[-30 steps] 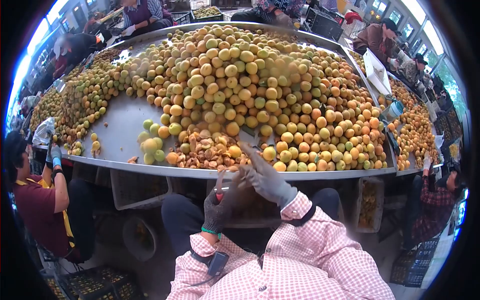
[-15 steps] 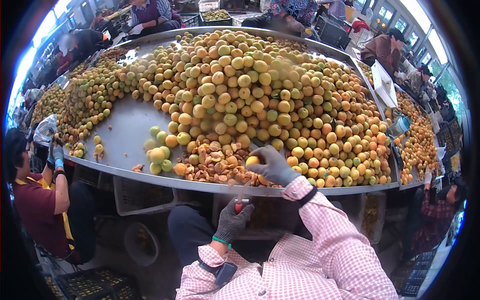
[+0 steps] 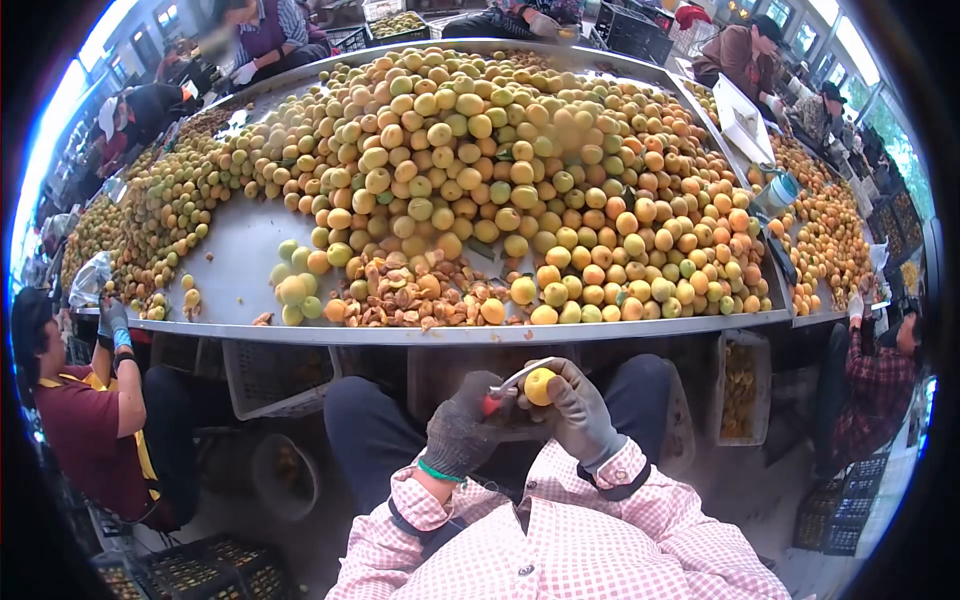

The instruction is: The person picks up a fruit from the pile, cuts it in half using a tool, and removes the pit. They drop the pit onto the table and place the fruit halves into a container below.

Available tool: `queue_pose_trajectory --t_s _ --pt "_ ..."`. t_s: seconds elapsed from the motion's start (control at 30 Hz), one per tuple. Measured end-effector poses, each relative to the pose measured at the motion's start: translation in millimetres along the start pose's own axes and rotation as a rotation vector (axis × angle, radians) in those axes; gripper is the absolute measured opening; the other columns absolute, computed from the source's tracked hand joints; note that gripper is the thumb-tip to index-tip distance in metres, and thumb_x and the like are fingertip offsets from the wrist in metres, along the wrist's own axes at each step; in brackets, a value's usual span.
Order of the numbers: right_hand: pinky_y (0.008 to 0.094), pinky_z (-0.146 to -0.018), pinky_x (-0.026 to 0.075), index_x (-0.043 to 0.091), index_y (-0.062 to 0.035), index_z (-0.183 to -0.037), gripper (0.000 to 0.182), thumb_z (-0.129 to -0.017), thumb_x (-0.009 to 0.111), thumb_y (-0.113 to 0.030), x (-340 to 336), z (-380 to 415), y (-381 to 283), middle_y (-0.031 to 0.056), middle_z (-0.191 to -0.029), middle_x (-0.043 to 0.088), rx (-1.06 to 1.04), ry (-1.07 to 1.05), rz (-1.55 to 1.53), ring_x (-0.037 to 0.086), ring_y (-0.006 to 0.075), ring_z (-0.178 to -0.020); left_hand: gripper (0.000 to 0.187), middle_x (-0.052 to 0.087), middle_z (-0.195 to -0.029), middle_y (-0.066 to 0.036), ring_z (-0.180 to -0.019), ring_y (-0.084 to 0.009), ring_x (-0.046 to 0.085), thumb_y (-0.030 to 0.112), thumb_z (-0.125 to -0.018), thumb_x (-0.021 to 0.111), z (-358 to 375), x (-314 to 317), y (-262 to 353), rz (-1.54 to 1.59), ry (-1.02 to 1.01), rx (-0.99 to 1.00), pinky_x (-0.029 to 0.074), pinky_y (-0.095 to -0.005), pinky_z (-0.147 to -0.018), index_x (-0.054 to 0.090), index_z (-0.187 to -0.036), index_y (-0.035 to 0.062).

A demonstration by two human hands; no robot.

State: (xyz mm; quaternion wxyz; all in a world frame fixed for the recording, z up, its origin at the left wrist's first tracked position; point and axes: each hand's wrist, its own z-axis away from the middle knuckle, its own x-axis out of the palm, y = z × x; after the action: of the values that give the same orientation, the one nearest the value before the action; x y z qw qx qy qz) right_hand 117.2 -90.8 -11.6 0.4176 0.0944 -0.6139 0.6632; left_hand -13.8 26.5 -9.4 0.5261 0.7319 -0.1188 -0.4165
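Observation:
In a dark knitted glove, my left hand [image 3: 460, 428] is closed round the red handle of a small knife [image 3: 522, 374]. The blade lies against a yellow apricot [image 3: 538, 387], which the fingers of my gloved right hand [image 3: 583, 412] pinch from the side. Both hands are over my lap, in front of the table edge. Beyond that edge lies a heap of pitted apricot halves [image 3: 405, 290], brown-orange and wet-looking. A large mound of whole apricots [image 3: 450, 165] rises behind them.
The metal table [image 3: 245, 255] has a raised front rim. Under it stand a grey crate [image 3: 275, 378], a white bucket [image 3: 284, 476] and a crate with fruit [image 3: 743, 390]. A person [image 3: 90, 410] sits at my left, another [image 3: 865, 390] at my right; others work across the table.
My right hand has come back from the table edge to my lap with an apricot. My left hand has brought the knife to it. The view has tilted down slightly.

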Motion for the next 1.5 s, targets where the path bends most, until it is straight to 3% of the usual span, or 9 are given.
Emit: queue_pose_trajectory --t_s 0.13,0.3,0.47,0.67,0.77,0.93,1.23,1.37,1.5 --pt "0.0235 -0.077 0.047 0.042 -0.0054 -0.127 0.049 -0.090 0.062 -0.030 5.6 20.7 -1.0 0.0068 -0.110 0.057 -0.071 0.041 -0.099 0.055 0.0120 -0.085 0.026 0.064 -0.082 -0.018 -0.077 -0.0403 0.063 0.027 -0.082 0.066 11.9 -0.5 22.0 -0.135 -0.108 -0.055 0.050 -0.0466 -0.060 0.054 -0.103 0.0159" --pt "0.0305 -0.088 0.050 0.039 -0.0041 -0.133 0.054 -0.090 0.062 -0.027 2.2 36.9 -12.8 0.0089 -0.119 0.053 -0.065 -0.068 -0.024 0.058 0.0196 -0.107 0.026 0.064 -0.080 -0.017 -0.072 -0.0399 0.063 0.025 -0.081 0.066 20.2 -7.2 27.9 -0.218 -0.129 0.028 0.049 -0.0470 -0.056 0.054 -0.103 0.0151" --pt "0.0316 -0.091 0.048 0.041 -0.0031 -0.132 0.054 -0.089 0.062 -0.029 -1.6 42.3 -16.4 0.0098 -0.119 0.054 -0.176 0.008 -0.146 0.059 0.0193 -0.104 0.024 0.063 -0.074 -0.017 -0.068 -0.0375 0.063 0.021 -0.082 0.068 29.2 -6.3 33.0 -0.296 -0.109 0.079 0.047 -0.0444 -0.053 0.056 -0.101 0.0146" --pt "0.0249 -0.090 0.047 0.041 -0.0026 -0.132 0.055 -0.086 0.068 -0.015 -5.7 54.2 -14.5 0.0087 -0.123 0.053 -0.143 -0.038 -0.027 0.057 0.0144 -0.104 0.023 0.063 -0.072 -0.015 -0.067 -0.0368 0.063 0.018 -0.081 0.069 32.3 -4.8 41.7 -0.253 -0.065 0.136 0.048 -0.0422 -0.053 0.057 -0.099 0.0132" --pt "0.0209 -0.089 0.046 0.043 -0.0024 -0.132 0.059 -0.081 0.072 -0.008 -9.6 55.7 -10.6 0.0072 -0.124 0.053 -0.084 -0.036 0.013 0.057 0.0111 -0.102 0.022 0.064 -0.080 -0.017 -0.073 -0.0393 0.063 0.016 -0.081 0.065 32.5 -7.0 49.0 -0.208 -0.117 0.123 0.049 -0.0455 -0.057 0.055 -0.101 0.0137" --pt "0.0212 -0.090 0.043 0.051 -0.0014 -0.126 0.056 -0.078 0.076 -0.013 -13.0 60.1 -12.0 0.0058 -0.122 0.053 -0.085 -0.085 0.062 0.054 0.0104 -0.106 0.028 0.063 -0.089 -0.018 -0.079 -0.0385 0.063 0.014 -0.080 0.067 31.0 -3.6 49.8 -0.142 -0.202 0.168 0.050 -0.0427 -0.062 0.056 -0.105 0.0115" --pt "0.0228 -0.088 0.042 0.056 -0.0003 -0.122 0.050 -0.081 0.073 -0.025 -11.0 61.4 -5.5 0.0040 -0.112 0.049 -0.288 -0.109 0.300 0.053 0.0111 -0.099 0.025 0.064 -0.084 -0.016 -0.076 -0.0371 0.064 0.011 -0.080 0.066 26.6 1.2 54.3 -0.169 -0.256 0.237 0.050 -0.0409 -0.062 0.057 -0.103 0.0086" --pt "0.0227 -0.088 0.041 0.057 0.0001 -0.120 0.050 -0.081 0.072 -0.026 -9.7 62.9 -6.0 0.0038 -0.110 0.051 -0.265 -0.058 0.303 0.054 0.0111 -0.097 0.025 0.064 -0.086 -0.016 -0.078 -0.0375 0.063 0.010 -0.080 0.064 26.3 3.3 54.5 -0.181 -0.355 0.152 0.050 -0.0410 -0.063 0.057 -0.104 0.0083" --pt "0.0232 -0.087 0.042 0.059 0.0002 -0.117 0.045 -0.082 0.071 -0.026 -14.7 61.7 -3.1 0.0035 -0.106 0.053 -0.280 -0.039 0.347 0.054 0.0113 -0.097 0.029 0.063 -0.083 -0.020 -0.078 -0.0399 0.062 0.019 -0.085 0.063 25.9 8.6 48.7 -0.134 -0.459 0.087 0.049 -0.0458 -0.064 0.052 -0.109 0.0078"
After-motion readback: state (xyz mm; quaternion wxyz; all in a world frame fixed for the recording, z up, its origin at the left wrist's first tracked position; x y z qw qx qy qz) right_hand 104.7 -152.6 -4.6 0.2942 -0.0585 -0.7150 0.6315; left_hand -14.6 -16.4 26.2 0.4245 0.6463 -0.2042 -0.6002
